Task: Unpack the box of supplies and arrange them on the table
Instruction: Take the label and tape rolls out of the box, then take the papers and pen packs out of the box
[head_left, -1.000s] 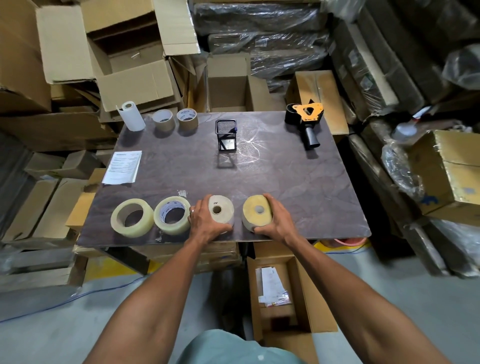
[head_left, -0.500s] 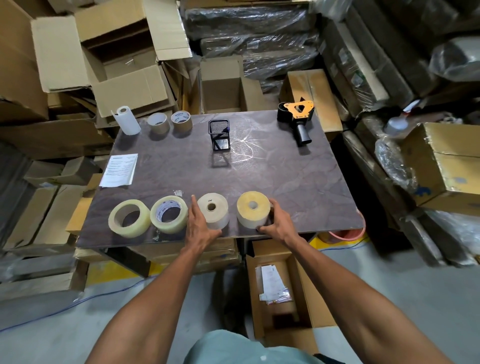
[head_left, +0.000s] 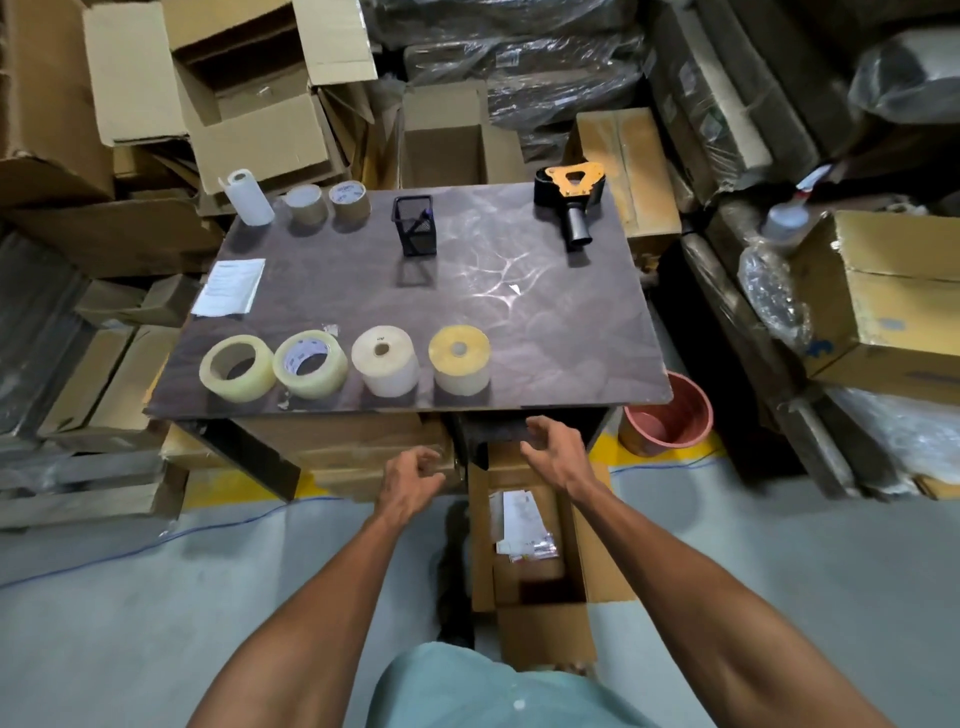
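Both hands are hovering below the bench's (head_left: 545, 332) near edge, holding nothing: left hand (head_left: 408, 475) and right hand (head_left: 553, 452) with fingers loosely curled. Four tape rolls (head_left: 384, 361) are standing in a row along the near edge. The open box (head_left: 535, 571) is sitting on the floor beneath the hands.

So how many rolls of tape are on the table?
6. Four sit along the near edge: clear roll, printed-core roll, white roll, yellow roll. Two brown rolls stand at the back left.
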